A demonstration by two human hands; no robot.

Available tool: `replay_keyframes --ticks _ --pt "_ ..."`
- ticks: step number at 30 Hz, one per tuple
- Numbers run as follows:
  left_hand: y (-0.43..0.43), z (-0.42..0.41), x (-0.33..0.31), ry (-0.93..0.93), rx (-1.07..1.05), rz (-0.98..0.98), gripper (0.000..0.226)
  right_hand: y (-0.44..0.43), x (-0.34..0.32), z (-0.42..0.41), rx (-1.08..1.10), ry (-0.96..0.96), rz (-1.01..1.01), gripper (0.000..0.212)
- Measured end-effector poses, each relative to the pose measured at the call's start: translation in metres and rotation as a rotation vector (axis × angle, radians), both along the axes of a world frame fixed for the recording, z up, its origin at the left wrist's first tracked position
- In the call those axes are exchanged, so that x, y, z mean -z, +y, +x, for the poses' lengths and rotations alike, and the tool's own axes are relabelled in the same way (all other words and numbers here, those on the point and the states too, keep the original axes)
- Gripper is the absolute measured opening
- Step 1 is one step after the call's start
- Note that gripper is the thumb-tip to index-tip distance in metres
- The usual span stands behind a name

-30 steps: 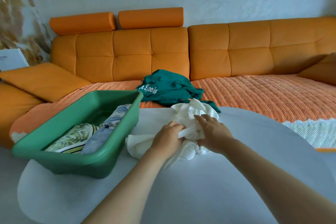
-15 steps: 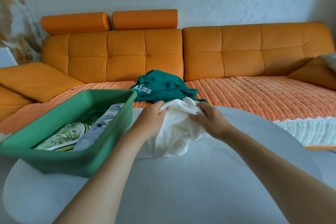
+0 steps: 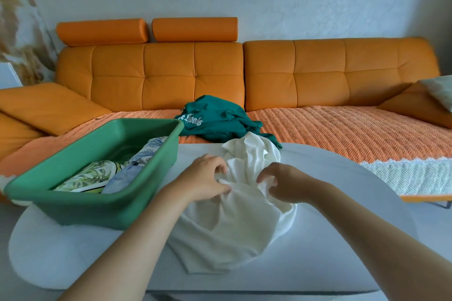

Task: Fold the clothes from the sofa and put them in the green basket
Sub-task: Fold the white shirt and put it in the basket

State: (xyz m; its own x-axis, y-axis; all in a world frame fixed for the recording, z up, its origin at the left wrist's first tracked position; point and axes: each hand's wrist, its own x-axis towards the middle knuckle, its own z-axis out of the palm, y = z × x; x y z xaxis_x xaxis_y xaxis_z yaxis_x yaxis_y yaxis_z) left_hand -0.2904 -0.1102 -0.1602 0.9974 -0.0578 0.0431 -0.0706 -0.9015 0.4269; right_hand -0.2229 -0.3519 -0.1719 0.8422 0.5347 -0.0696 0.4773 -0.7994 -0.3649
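A crumpled white garment [image 3: 234, 217] lies spread on the white round table [image 3: 318, 247] in front of me. My left hand [image 3: 204, 179] pinches a fold of it at its left side. My right hand [image 3: 287, 182] hovers over its right side with curled, spread fingers, touching the cloth lightly. The green basket [image 3: 137, 200] stands on the table's left, holding folded clothes: a leaf-print piece, a light blue piece and a blue-patterned piece. A dark green sweatshirt [image 3: 220, 118] with white lettering lies bunched on the orange sofa [image 3: 342, 76] behind the table.
An orange cushion [image 3: 46, 105] leans at the sofa's left end, another orange cushion [image 3: 415, 107] at the right. A woven orange throw [image 3: 354, 129] with a white fringe covers the seat. Grey floor shows at the left of the table.
The white garment was lifted between both hands, then dropped lower and spread toward me on the table. My right hand has loosened its hold; the left still pinches the cloth.
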Motion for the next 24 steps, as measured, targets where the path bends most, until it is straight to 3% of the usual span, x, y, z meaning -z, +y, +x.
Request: replay_keyframes --ticks 2,4,5,8,11,13,16,18,21,24 --pt "-0.005 0.002 0.005 0.197 0.069 -0.001 0.054 0.005 0.012 0.001 -0.082 0.032 -0.105 0.070" --pt "-0.009 0.004 0.009 0.269 0.107 -0.014 0.030 0.011 0.020 0.005 -0.148 -0.011 -0.210 0.083" --pt "-0.010 0.007 0.009 0.217 0.093 -0.005 0.015 0.015 0.021 0.008 -0.147 -0.059 -0.220 0.080" --pt "-0.002 0.014 0.001 -0.062 -0.053 -0.046 0.022 0.022 0.020 0.018 -0.122 -0.193 -0.281 0.039" --pt "0.018 0.017 -0.012 -0.426 -0.277 -0.048 0.026 0.022 0.020 0.023 -0.077 -0.115 -0.251 0.010" --pt "0.032 0.013 -0.021 -0.498 -0.366 -0.017 0.035 0.022 0.017 0.027 0.027 -0.067 -0.116 0.012" --pt "0.041 0.007 -0.028 -0.231 -0.369 0.160 0.036 0.023 0.005 0.035 0.232 -0.150 0.314 0.019" --pt "0.037 0.002 -0.027 -0.134 -0.352 0.149 0.031 0.021 -0.004 0.038 0.369 -0.173 0.575 0.022" --pt "0.024 -0.003 -0.028 -0.092 -0.164 -0.179 0.019 0.013 -0.013 0.039 0.414 -0.171 0.839 0.024" --pt "0.013 -0.009 -0.031 0.107 0.033 -0.592 0.031 0.000 -0.023 0.033 0.328 -0.143 0.968 0.032"
